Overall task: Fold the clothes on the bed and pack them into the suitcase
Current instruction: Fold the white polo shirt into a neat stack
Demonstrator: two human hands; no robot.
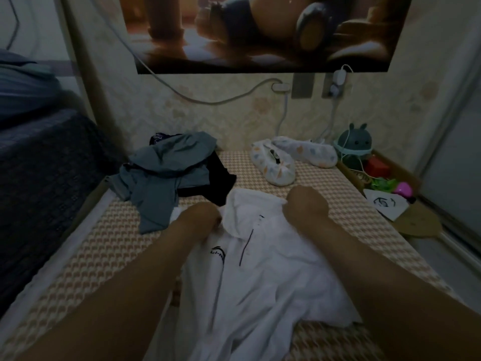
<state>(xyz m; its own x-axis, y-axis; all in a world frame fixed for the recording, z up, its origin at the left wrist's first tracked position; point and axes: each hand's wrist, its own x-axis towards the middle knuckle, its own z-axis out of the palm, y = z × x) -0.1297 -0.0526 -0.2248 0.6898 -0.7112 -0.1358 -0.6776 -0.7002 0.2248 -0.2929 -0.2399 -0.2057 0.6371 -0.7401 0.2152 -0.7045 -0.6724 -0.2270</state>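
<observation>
Two hands at the collar end: left hand point(201, 217) and right hand point(305, 207) each pinch a shoulder of the white polo shirt point(263, 272), lying face-up on the bed point(338, 194), probably to spread it flat for folding. Grey clothes point(166, 173) wait beyond. I see no suitcase.

A white shirt point(273, 269) lay on the bed, and its chest carried the only readable writing. A small black logo point(217, 252) showed a curved swoosh mark with the capital letters "LI-N" printed beneath it. The lettering ran on into a fold of the cloth, so the rest of the word was hidden. A white card point(385, 204) at the right edge of the bed bore a black hand-drawn mark that could not be read as letters.
</observation>
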